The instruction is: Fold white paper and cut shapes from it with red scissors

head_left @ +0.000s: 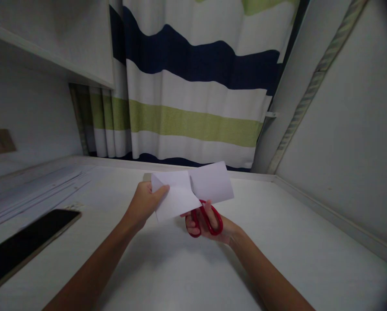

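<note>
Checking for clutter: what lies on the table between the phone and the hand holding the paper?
Nothing: the head view shows bare white table between the phone and the left hand.

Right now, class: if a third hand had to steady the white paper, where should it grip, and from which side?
Probably the free upper right flap of the paper, approached from the far right. The left hand already pinches the left edge, and the right hand works red scissors below.

Bare white tabletop [187, 268] open in front of and right of both hands, dark phone [25, 244] lying flat at left edge, striped curtain [196, 99] closing off far side, wall [349, 129] bounding right.
</note>
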`<state>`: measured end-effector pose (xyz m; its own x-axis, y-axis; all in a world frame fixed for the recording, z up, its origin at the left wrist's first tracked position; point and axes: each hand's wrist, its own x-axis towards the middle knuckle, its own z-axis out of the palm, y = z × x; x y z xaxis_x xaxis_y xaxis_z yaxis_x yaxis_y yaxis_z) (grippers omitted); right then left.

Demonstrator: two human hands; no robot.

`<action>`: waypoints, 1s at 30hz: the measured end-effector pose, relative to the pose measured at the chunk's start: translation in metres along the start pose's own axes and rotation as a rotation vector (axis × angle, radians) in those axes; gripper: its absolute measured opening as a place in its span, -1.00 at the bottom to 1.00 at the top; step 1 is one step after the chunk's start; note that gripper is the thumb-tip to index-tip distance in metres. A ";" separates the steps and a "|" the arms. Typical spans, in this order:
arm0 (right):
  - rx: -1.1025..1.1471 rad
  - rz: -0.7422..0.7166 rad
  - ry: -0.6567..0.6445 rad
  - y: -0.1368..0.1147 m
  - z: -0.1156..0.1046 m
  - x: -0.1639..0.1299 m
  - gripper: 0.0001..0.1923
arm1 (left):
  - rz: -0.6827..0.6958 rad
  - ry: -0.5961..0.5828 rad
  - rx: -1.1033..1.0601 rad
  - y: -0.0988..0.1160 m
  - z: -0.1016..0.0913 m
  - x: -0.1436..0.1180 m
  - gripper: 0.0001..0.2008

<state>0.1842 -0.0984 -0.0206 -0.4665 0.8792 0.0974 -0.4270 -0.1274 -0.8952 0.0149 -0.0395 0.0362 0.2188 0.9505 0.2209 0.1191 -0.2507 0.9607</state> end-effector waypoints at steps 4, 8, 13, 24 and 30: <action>-0.047 -0.003 0.035 0.000 0.005 0.001 -0.42 | 0.001 -0.016 0.015 0.000 0.000 0.000 -0.77; -0.145 -0.016 0.078 0.000 0.007 0.002 -0.44 | 0.012 -0.014 0.036 0.000 0.000 0.000 -0.76; -0.240 -0.025 0.123 0.003 0.002 0.002 -0.43 | 0.037 -0.003 0.071 -0.001 -0.002 0.003 -0.75; -0.314 -0.059 0.110 0.005 -0.003 0.002 -0.39 | 0.044 0.016 0.066 0.000 -0.001 0.002 -0.78; -0.314 -0.079 0.121 0.004 0.000 0.002 -0.39 | 0.028 0.006 0.049 0.003 -0.001 0.001 -0.76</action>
<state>0.1811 -0.0969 -0.0240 -0.3382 0.9312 0.1361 -0.1897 0.0742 -0.9790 0.0140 -0.0395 0.0395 0.2167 0.9440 0.2487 0.1603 -0.2857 0.9448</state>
